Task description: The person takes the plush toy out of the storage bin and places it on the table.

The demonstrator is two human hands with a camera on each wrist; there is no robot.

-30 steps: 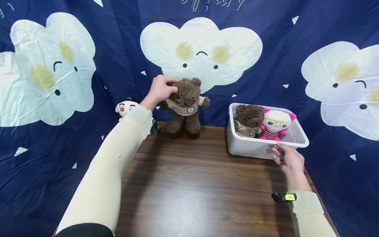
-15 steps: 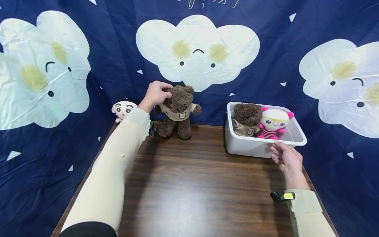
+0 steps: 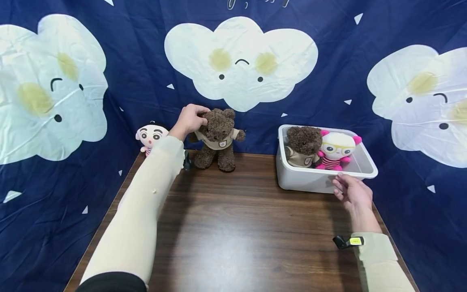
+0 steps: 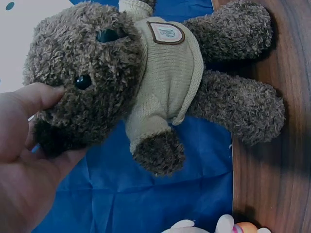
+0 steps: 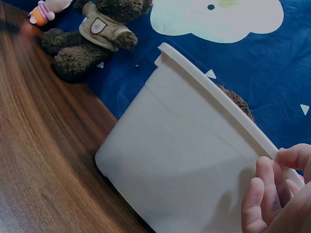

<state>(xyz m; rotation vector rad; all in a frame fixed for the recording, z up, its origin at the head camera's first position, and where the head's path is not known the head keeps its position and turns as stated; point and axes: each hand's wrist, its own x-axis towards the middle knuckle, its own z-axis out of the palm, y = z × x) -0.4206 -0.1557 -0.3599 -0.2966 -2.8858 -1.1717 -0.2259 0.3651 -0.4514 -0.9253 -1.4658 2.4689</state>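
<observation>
At the back of the table my left hand (image 3: 190, 121) grips a brown teddy bear (image 3: 217, 138) by the side of its head. The bear wears a beige sweater and stands upright, its feet on the wood. In the left wrist view my thumb presses beside the bear's eye (image 4: 82, 81); the other fingers are mostly hidden behind its head. To the right, my right hand (image 3: 353, 194) holds the front rim of a light grey storage bin (image 3: 306, 180), thumb on the rim and fingers curled below. Inside sit another brown teddy bear (image 3: 304, 142) and a pink-and-white plush doll (image 3: 335, 150).
A black-haired plush doll (image 3: 150, 138) sits in the back left corner, partly behind my left arm. The dark wooden table (image 3: 233, 227) reaches toward me. Blue cloth (image 3: 255, 125) with white clouds hangs around its back and sides.
My left hand has lowered the teddy bear and shifted it slightly left, bringing its feet onto the table. More of the black-haired doll shows. My right hand stays at the bin's rim.
</observation>
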